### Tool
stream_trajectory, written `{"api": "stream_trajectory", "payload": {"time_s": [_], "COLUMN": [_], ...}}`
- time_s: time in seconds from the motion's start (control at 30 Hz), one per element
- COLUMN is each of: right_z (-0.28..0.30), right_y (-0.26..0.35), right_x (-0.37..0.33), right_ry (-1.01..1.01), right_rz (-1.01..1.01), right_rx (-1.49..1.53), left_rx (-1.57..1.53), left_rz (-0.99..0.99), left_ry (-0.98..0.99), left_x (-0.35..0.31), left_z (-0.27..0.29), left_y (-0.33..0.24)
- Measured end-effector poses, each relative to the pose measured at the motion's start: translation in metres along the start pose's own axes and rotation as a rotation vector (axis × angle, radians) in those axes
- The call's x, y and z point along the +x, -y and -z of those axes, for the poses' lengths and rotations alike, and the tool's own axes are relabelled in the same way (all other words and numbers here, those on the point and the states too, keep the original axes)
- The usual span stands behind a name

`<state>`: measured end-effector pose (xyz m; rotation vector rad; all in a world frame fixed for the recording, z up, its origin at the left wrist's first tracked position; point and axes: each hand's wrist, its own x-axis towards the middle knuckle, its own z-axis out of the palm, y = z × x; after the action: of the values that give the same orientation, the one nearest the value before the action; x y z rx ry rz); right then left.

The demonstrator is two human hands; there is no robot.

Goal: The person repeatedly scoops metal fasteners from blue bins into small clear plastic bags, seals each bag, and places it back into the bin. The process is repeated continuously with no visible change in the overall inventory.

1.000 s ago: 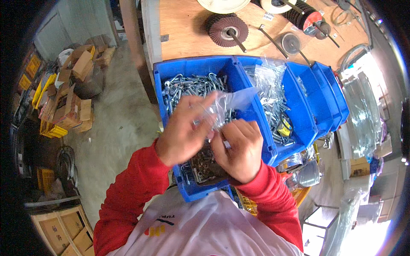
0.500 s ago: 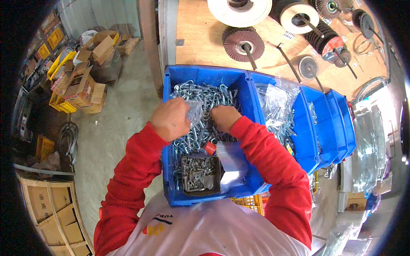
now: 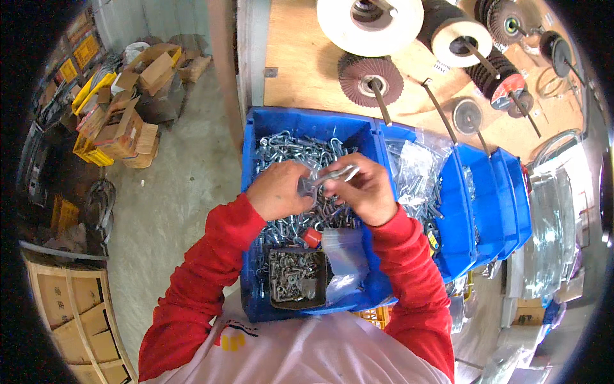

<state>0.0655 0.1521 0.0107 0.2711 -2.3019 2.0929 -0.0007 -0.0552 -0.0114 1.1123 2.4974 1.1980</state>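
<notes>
The left hand point(image 3: 278, 189) was over the middle of the left-hand blue bin point(image 3: 252, 301), its fingers curled and pinching a small clear plastic bag point(image 3: 308, 184). Just right of it, the right hand point(image 3: 366, 192) had thumb and fingers pinching shiny metal hardware point(image 3: 343, 173), its far end pointing right; blur hid how many pieces there were. The bag and this hardware met between the two hands, above the bin's contents; whether any of the hardware was inside the bag could not be told.

Loose metal hooks point(image 3: 291, 150) filled the far and middle parts of the bin. Nearer lay a red object point(image 3: 312, 238), touching the hooks. At the near left stood an open dark box point(image 3: 329, 278) of small metal parts point(image 3: 294, 275), and just right of it lay flat clear bags point(image 3: 345, 256). A second blue bin point(image 3: 455, 211), to the right, held bagged hardware point(image 3: 409, 163). Beyond the bins, a brown flap disc point(image 3: 371, 83) sat on a rod against a wooden board point(image 3: 294, 51).
</notes>
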Motion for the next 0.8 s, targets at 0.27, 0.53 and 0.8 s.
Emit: {"api": "stream_trajectory", "payload": {"time_s": [0.27, 0.53, 0.8], "right_z": [0.002, 0.022, 0.036], "right_y": [0.013, -0.041, -0.089], "right_x": [0.036, 0.072, 0.088], "right_ry": [0.192, 0.135, 0.237], "right_rz": [0.462, -0.409, -0.434], "right_rx": [-0.763, -1.267, -1.272], "left_rx": [0.034, -0.084, -0.044], "left_rz": [0.043, 0.139, 0.138], "left_ry": [0.064, 0.125, 0.09], "left_x": [0.01, -0.006, -0.01], "left_z": [0.015, 0.037, 0.015], "left_y": [0.004, 0.002, -0.005]}}
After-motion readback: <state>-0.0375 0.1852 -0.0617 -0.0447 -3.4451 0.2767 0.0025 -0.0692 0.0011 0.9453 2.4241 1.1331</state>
